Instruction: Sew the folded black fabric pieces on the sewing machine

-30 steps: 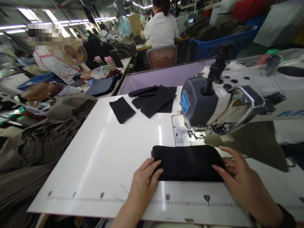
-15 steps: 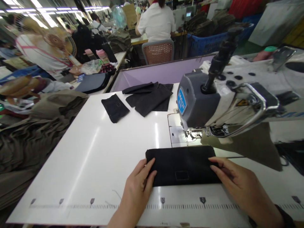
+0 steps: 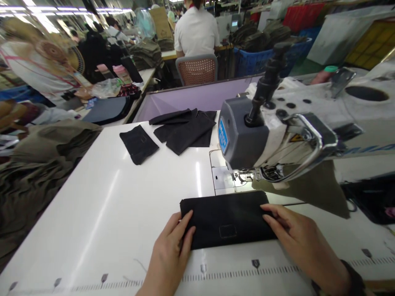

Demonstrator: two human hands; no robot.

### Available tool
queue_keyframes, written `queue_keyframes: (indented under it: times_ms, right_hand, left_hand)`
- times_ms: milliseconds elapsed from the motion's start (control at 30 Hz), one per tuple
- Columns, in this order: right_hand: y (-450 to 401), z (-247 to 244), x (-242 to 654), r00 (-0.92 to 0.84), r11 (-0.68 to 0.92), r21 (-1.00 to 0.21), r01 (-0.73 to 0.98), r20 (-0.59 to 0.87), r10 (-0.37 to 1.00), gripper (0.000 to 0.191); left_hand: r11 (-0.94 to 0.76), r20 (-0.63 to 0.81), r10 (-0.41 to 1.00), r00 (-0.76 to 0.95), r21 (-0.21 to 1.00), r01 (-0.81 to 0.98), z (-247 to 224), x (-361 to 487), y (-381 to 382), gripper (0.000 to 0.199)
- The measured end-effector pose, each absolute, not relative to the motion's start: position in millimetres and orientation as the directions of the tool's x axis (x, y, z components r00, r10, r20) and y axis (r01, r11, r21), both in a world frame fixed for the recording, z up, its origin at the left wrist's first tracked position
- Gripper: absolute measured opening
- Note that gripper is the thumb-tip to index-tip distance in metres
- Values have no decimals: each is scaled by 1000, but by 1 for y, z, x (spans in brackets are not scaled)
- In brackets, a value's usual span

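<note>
A black folded fabric piece [image 3: 228, 216] with a small stitched rectangle near its lower edge lies flat in front of the sewing machine [image 3: 247, 131]. My left hand [image 3: 173, 242] grips its left end, thumb and fingers on the cloth. At the opposite end, my right hand [image 3: 296, 234] pinches the right edge between thumb and fingers. The cloth's far edge is just short of the metal needle plate [image 3: 222, 177], apart from the presser foot. Its underside and the fingertips beneath it are hidden.
Several black fabric pieces [image 3: 188, 133] lie behind, with a single black pocket-like piece [image 3: 138, 144] to their left. Olive cloth [image 3: 308, 189] rests under the machine arm. Stacked olive fabric [image 3: 33, 197] stands left of the white table [image 3: 123, 222]. A person [image 3: 197, 31] sits beyond the purple panel.
The whole view has shifted, so the machine and table appear further left. Both hands keep hold of the black fabric, which looks slightly tilted now.
</note>
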State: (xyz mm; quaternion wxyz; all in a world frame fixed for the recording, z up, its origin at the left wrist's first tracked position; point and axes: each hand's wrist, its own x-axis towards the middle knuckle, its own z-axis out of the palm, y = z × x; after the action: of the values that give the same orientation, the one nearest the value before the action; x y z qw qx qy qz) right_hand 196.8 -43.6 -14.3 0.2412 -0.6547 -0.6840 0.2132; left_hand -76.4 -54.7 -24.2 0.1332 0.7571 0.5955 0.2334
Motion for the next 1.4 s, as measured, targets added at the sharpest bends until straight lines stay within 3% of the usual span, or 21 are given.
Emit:
queue_keyframes:
  times_ms: [233, 467, 667, 1133, 1400]
  right_hand:
    - [-43, -12, 196, -18, 49, -611, 790, 56, 998, 22]
    - [-40, -13, 195, -8, 30, -619, 785, 39, 999, 22]
    - [-39, -13, 194, -18, 39, -607, 794, 41, 999, 23]
    - [-36, -11, 194, -39, 68, -552, 831, 66, 997, 26]
    - [-35, -20, 200, -52, 93, -521, 848, 93, 994, 31]
  left_hand:
    - [-277, 301, 942, 147, 456, 846, -23, -72, -55, 29]
    - [-250, 237, 960, 150, 478, 842, -24, -71, -51, 30]
    - [-280, 274, 948, 164, 468, 838, -24, -71, -51, 29]
    - [-256, 185, 964, 189, 473, 843, -26, -76, -52, 30]
    - [-155, 80, 988, 133, 561, 813, -20, -70, -52, 29]
